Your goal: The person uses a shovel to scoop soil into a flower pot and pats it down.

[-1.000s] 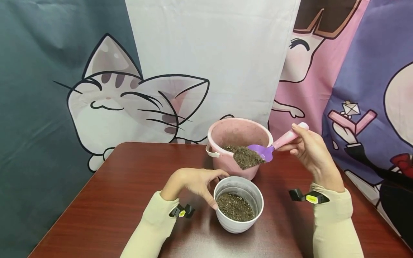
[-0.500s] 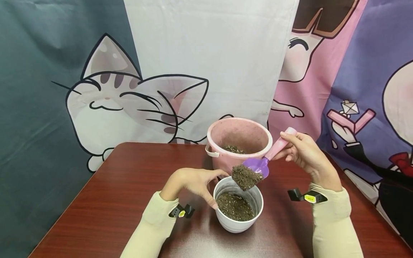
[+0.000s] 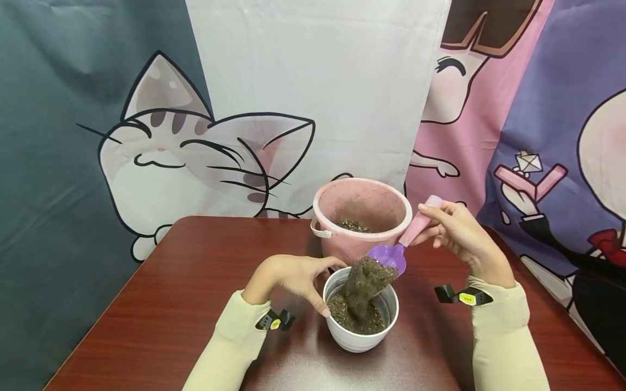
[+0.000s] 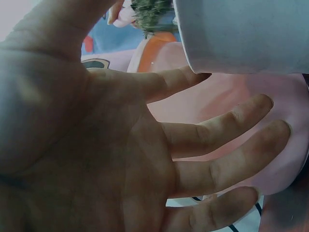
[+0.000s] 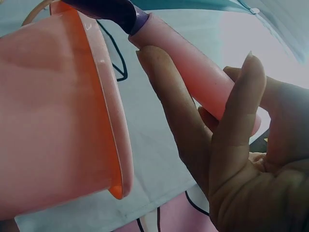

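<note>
In the head view my right hand [image 3: 452, 233] pinches the pink handle [image 3: 420, 222] of a small garden trowel with a purple blade [image 3: 391, 255]. The tilted blade hangs over a white flowerpot [image 3: 359, 342], and dark soil [image 3: 364, 279] slides off its tip into the pot. More soil lies inside the pot. My left hand [image 3: 298, 277] rests at the pot's left side, thumb at the near rim and forefinger behind. Its fingers [image 4: 231, 121] are spread and fairly straight in the left wrist view, the forefinger touching the pot. The right wrist view shows fingers and thumb around the handle [image 5: 188, 63].
A pink bucket [image 3: 342, 247] with some soil at its bottom stands right behind the pot; its pale handle [image 3: 321, 230] hangs at the left. All stand on a reddish-brown wooden table [image 3: 195, 304]. Printed cartoon cloth [image 3: 318, 60] hangs behind the table.
My right hand has brought the loaded trowel from over the bucket's front rim forward and down over the flowerpot. Soil now falls from it. My left hand stays at the pot.
</note>
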Demonstrator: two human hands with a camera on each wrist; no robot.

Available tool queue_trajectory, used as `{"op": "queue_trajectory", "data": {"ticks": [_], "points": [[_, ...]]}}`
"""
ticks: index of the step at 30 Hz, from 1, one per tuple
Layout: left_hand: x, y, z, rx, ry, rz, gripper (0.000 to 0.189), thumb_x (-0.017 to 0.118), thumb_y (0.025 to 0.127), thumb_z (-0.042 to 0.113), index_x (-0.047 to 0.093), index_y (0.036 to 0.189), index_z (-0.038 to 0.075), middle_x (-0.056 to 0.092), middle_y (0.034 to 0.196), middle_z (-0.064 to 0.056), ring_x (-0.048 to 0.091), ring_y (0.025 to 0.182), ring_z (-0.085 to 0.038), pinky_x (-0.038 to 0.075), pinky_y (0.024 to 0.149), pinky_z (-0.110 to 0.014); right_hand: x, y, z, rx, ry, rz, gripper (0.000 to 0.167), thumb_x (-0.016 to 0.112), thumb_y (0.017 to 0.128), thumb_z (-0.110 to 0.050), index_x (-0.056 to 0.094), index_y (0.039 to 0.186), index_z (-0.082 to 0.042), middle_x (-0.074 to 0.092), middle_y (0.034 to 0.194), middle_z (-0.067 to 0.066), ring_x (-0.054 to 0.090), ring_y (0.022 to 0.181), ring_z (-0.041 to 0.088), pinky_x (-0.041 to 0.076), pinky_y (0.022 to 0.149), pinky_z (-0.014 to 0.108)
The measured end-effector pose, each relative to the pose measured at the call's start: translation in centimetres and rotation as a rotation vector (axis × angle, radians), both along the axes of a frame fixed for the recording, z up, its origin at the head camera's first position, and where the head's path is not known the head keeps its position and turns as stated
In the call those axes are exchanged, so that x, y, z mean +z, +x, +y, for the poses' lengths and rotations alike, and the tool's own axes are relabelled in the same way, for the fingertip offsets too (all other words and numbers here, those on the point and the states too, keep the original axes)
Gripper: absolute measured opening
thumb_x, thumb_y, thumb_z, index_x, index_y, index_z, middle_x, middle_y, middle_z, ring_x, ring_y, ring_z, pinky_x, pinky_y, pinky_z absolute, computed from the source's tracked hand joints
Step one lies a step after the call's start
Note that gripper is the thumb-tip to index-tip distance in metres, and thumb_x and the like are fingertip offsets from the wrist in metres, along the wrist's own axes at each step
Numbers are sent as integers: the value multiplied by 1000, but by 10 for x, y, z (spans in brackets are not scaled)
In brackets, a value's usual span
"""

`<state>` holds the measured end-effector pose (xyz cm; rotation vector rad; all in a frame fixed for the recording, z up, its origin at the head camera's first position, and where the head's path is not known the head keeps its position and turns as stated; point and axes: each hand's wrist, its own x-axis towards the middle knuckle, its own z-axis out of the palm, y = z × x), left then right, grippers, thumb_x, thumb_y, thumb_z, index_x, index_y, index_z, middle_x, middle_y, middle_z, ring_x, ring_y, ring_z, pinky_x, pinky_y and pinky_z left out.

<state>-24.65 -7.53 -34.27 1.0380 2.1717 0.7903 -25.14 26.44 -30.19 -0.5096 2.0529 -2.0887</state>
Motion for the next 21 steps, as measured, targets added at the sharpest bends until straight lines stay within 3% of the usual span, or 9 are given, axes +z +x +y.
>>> {"op": "queue_trajectory", "data": {"ticks": [15, 21], "points": [[0, 0, -1, 1, -18, 5, 92, 90, 72, 21, 35, 147, 17, 57, 122, -8, 58, 101, -13, 50, 82, -24, -2, -2, -1, -14, 17, 1, 22, 54, 103, -17, 63, 97, 2, 70, 78, 26, 73, 68, 25, 46, 41, 17], [0, 0, -1, -1, -15, 4, 91, 90, 73, 21, 36, 146, 18, 57, 124, -7, 56, 108, -13, 49, 86, -25, -3, -4, -1, 29, 21, 18, 26, 49, 105, -15, 64, 95, 3, 70, 80, 28, 73, 72, 29, 46, 41, 17]]}}
